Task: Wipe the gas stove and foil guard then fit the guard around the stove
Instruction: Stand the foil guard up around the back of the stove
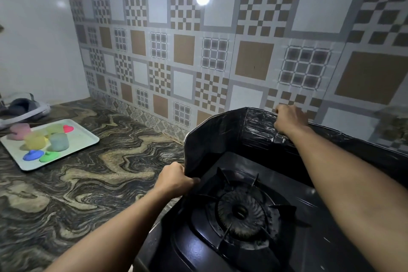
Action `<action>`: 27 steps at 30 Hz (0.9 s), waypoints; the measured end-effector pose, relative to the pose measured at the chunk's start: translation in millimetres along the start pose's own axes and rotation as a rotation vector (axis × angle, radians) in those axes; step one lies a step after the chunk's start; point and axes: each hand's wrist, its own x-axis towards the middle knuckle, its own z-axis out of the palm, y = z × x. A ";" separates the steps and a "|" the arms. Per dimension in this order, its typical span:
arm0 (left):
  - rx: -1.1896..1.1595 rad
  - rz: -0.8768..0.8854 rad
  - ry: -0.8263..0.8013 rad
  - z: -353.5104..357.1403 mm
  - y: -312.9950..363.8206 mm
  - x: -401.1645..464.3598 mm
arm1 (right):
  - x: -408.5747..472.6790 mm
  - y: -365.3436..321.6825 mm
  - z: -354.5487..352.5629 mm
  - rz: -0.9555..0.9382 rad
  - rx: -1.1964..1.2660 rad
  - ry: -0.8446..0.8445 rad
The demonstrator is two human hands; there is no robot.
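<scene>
A black gas stove (198, 247) sits on the marbled counter at the lower right, its round burner (240, 212) under a pan support. A dark foil guard (220, 139) stands upright around the stove's left side and back, against the tiled wall. My left hand (174, 180) grips the front end of the guard's left panel. My right hand (289, 118) grips the top edge of the back panel. My right forearm hides part of the back panel.
A white tray (86, 141) with several coloured plastic cups and lids lies on the counter (88, 183) at the left. A grey and white object (24, 106) lies behind it by the white side wall. The patterned tile wall (198, 62) runs along the back.
</scene>
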 end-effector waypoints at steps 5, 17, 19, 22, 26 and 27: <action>0.021 -0.008 0.029 -4.8 -2.7 -1.0 | -1.9 -1.4 -4.5 -0.014 0.012 -0.021; 0.063 -0.056 0.071 -12.3 -2.1 -6.0 | -13.6 -2.9 -15.5 -0.035 0.041 -0.024; 0.074 -0.061 0.073 -13.2 -2.0 -6.8 | -16.7 -3.4 -17.1 -0.047 0.048 -0.024; 0.083 -0.065 0.075 -16.0 -1.6 -8.6 | -21.8 -4.8 -21.6 -0.057 0.062 -0.025; 0.093 -0.062 0.083 -19.7 -4.1 -8.7 | -30.3 -5.3 -28.8 -0.046 0.078 -0.027; 0.095 -0.062 0.084 -20.8 -5.3 -8.8 | -33.1 -4.7 -31.2 -0.038 0.090 -0.031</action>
